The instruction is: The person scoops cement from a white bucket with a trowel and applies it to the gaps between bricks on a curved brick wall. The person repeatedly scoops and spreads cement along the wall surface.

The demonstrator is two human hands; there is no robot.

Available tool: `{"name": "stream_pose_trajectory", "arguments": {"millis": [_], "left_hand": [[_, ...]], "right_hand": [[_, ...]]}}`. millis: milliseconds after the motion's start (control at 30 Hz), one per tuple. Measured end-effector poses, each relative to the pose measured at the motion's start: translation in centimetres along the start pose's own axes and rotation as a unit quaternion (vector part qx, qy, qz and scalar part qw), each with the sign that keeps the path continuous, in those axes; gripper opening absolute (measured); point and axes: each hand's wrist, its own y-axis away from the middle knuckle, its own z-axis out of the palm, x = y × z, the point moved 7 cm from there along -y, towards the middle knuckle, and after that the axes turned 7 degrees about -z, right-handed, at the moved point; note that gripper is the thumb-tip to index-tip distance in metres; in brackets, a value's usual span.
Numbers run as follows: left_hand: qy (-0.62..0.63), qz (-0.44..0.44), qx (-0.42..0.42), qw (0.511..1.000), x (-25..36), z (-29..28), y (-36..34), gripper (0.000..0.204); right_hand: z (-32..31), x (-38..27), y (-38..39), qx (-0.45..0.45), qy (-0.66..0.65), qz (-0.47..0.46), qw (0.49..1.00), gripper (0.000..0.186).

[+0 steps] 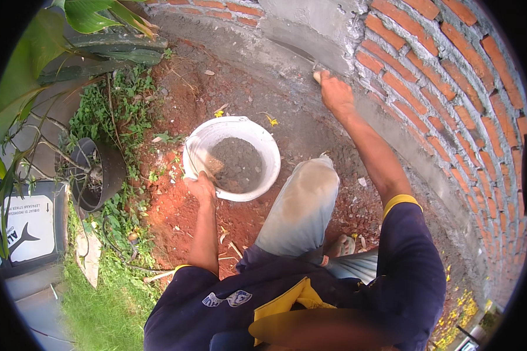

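Observation:
My right hand (337, 95) is closed round the pale handle of a trowel (294, 49). Its long, thin metal blade lies along the grey mortar near the foot of the wall (310, 26). With my left hand (201, 187) I grip the near-left rim of a white bucket (268, 153), which stands upright on the soil. Grey wet mortar (239, 164) fills its lower part, and a paler sandy patch shows beside my fingers. What my left fingers do inside the rim is partly hidden.
Bare red brick (451, 82) curves round the right. My bent knee (307, 193) is close to the bucket. At the left are a potted plant (93, 175), green weeds (108, 111), a thin dark hose (120, 254) and a dark panel with a white label (29, 228).

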Motion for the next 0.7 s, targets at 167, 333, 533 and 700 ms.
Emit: {"name": "stream_pose_trajectory", "arguments": {"millis": [167,333,533,700], "left_hand": [[0.029,0.021,0.019,0.999,0.4,-0.2,0.3,0.022],[-0.058,-0.037,-0.010,0.998,-0.4,0.1,-0.1,0.033],[-0.050,0.029,-0.004,0.998,-0.2,-0.3,-0.6,0.029],[-0.068,-0.021,0.019,0.997,-0.7,-0.3,-0.8,0.032]], "right_hand": [[-1.1,3.4,6.7,-0.031,0.060,-0.039,0.997,0.022],[-1.9,6.6,10.1,-0.014,0.043,0.047,0.998,0.025],[0.5,6.8,14.2,-0.063,0.084,0.009,0.994,0.027],[-1.6,9.7,15.3,-0.018,0.031,0.043,0.998,0.028]]}}
